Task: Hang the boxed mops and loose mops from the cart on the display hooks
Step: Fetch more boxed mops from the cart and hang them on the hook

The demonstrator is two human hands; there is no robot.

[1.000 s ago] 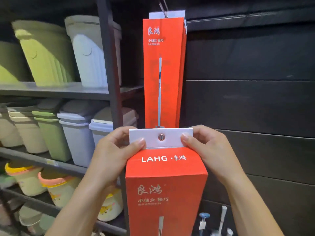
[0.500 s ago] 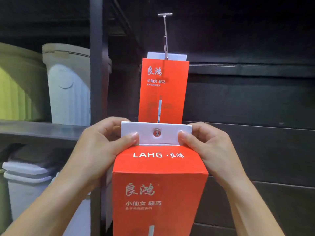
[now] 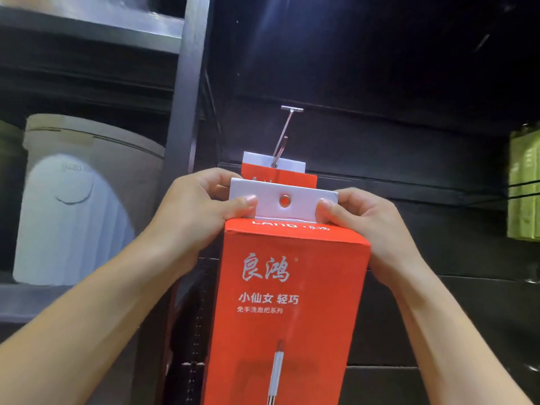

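1. Since half a second ago the held boxed mop (image 3: 289, 302) has come up. Its white tab (image 3: 280, 200) now covers nearly all of the hung box (image 3: 277, 175), whose red face showed well above it before.
2. The left thumb (image 3: 244, 201) presses the front of the tab's left end and the right thumb (image 3: 325, 204) presses its right end. The other fingers are curled behind.
3. The left hand (image 3: 193, 206) and the right hand (image 3: 368, 220) thus pinch the tab. The box hangs upright at centre and lower centre of the frame.
4. The tab's eyelet (image 3: 284, 200) sits below the hook (image 3: 282, 138) and is not on it.
5. The hung box is on that hook, directly behind the tab.
6. A grey shelf post (image 3: 187, 83) rises just left of them. A pale bin (image 3: 81, 200) stands on a shelf at the left. Something green (image 3: 524, 182) shows at the right edge against the dark wall (image 3: 409, 68).
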